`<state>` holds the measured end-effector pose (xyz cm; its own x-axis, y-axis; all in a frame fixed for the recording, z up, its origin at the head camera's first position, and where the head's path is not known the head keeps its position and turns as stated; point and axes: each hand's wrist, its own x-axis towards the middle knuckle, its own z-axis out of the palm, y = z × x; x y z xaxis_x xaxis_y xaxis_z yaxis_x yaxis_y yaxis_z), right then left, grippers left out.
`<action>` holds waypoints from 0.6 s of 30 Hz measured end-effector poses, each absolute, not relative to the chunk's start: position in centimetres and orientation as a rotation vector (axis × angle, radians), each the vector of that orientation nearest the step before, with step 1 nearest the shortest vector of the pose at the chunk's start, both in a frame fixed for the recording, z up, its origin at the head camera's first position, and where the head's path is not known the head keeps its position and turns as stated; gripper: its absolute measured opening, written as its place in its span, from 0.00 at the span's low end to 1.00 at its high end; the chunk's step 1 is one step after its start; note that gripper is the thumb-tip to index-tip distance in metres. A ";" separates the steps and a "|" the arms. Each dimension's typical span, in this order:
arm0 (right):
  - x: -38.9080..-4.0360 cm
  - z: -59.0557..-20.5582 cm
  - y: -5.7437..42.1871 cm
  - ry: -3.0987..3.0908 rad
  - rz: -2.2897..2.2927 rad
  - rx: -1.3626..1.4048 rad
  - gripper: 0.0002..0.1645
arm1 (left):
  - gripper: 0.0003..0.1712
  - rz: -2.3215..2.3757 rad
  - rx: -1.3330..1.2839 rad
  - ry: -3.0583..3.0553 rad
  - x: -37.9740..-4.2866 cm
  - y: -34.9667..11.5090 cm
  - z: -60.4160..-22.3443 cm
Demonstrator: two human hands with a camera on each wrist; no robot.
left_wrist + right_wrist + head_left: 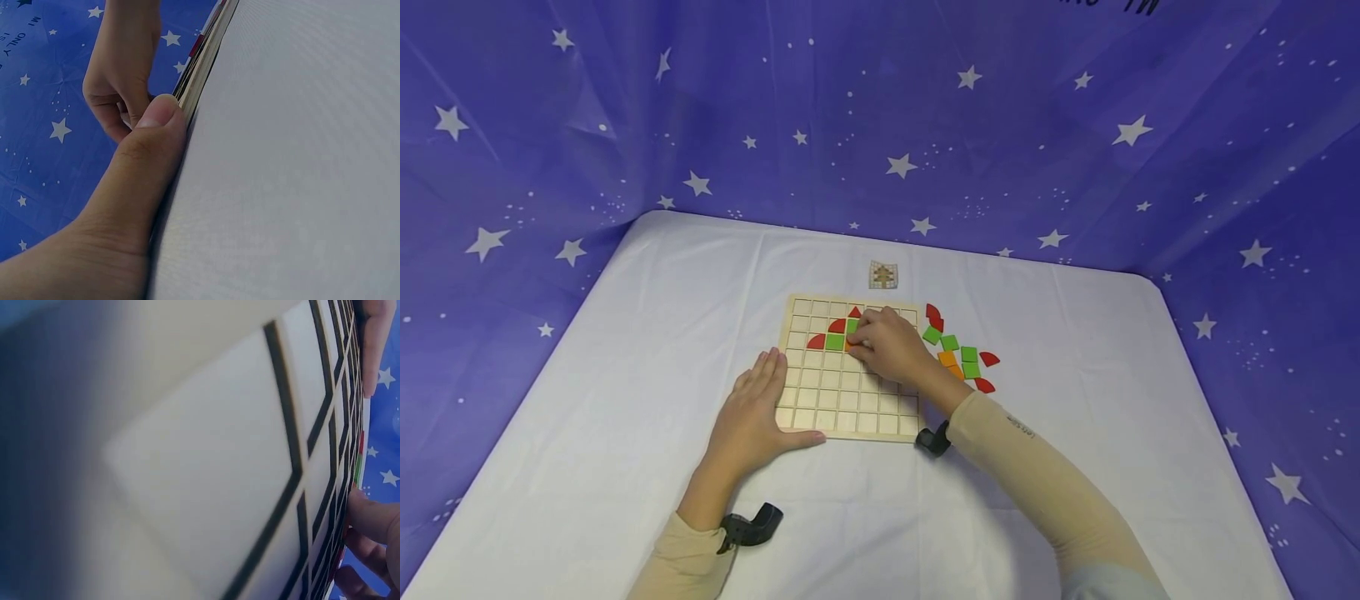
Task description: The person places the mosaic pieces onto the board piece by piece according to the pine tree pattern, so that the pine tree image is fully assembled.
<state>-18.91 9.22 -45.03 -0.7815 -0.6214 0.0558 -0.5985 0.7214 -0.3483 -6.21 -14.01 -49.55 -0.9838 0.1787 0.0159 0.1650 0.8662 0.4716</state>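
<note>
- Beige sleeves (1037,467) lie nearest the head camera, leading to the person's two hands.
- Left hand (748,425): fingers straight and thumb spread, gripping nothing; it rests along the left side and near edge of the wooden grid board (829,379).
- Right hand (887,346): fingers and thumb bent into a pinch on an orange tile (849,343), partly hidden beneath them, at the board's cells.
- Between the hands, the board looks rigid and probably light enough to slide on the cloth-covered tabletop (850,517); its outer rim seems the best place to steady it.
- Each tile looks thin, stiff and light, perhaps smooth; opposite edges should give the surest hold, since cell ridges may crowd the fingertips.
- Right of the right hand lie loose pieces, among them a red quarter-round tile (989,359); with no ridges around it, its rim should be easier to catch.
</note>
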 end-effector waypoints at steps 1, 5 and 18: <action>-19.0 -45.1 9.2 2.858 -0.548 -1.006 0.10 | 0.82 0.755 0.277 3.007 -6.2 -14.0 -49.6; -19.1 -45.2 9.1 2.873 -0.558 -0.974 0.08 | 0.82 0.759 0.282 3.007 -6.2 -14.0 -49.6; -18.1 -44.6 10.5 2.865 -0.615 -0.892 0.21 | 0.82 0.754 0.279 3.010 -6.3 -13.9 -49.5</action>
